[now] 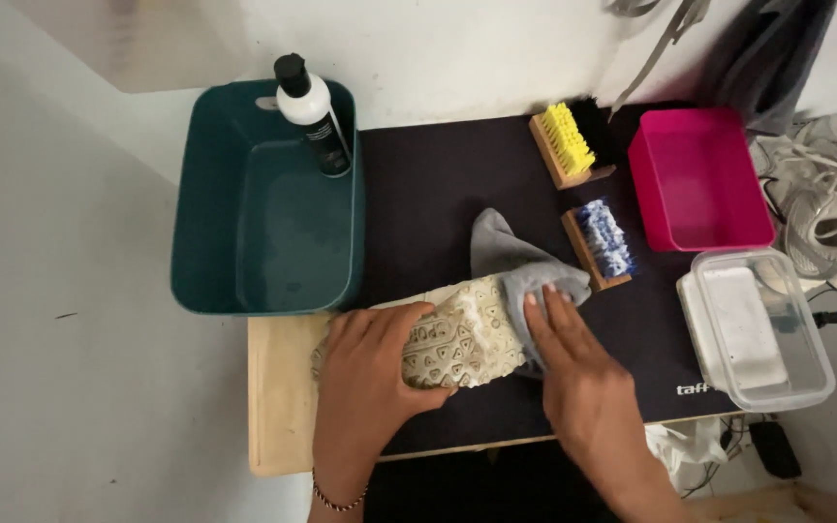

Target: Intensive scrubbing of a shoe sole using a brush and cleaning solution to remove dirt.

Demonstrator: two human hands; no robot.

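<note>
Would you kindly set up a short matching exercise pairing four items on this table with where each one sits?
Things:
1. grey cloth
2. white bottle
3. yellow-bristled brush
4. clear plastic container

Places:
A. standing in the corner of the teal tub
B. at the table's right edge, in front of the pink bin
C. pressed by the right hand against the shoe sole
D. at the back of the black mat, left of the pink bin

Pairs: 1-C, 2-A, 3-D, 4-B
</note>
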